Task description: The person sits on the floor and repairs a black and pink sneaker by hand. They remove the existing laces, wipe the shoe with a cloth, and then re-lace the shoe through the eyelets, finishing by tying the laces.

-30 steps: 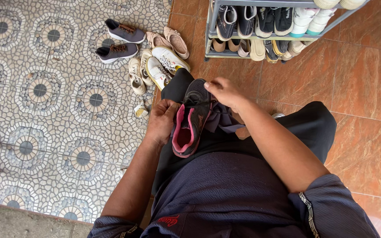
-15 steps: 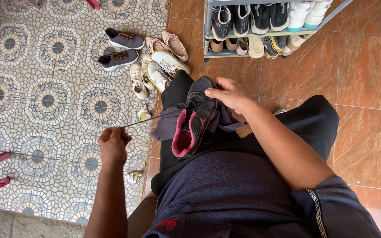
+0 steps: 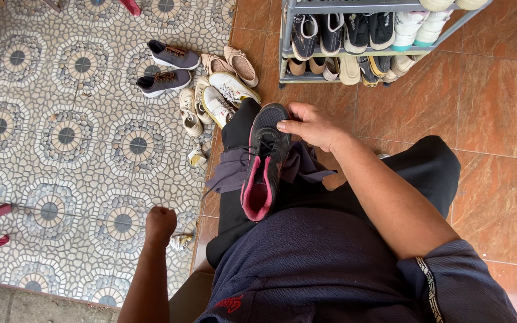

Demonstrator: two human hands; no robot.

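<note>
One head view only: black sneaker with pink lining [image 3: 263,160] is lying on the lap, right hand [image 3: 311,124] pinching its toe; light, soft upper, firmer grip at the sole. Left hand [image 3: 160,220], left of the sneaker, is fisted, apparently pulling a thin lace. Shoe rack [image 3: 287,42] beyond the sneaker is holding several pairs.

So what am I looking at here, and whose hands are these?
A person wears a camera on their head, so you look down at their own lap and hands. Their right hand steadies a black sneaker with a pink lining that rests on their lap, over a grey cloth. Their left hand is a closed fist out to the side, above the patterned tile floor; whether it grips something is too small to tell. More shoes lie on the floor: two grey sneakers and some pale ones. A metal shoe rack stands ahead, full of shoes.
</note>
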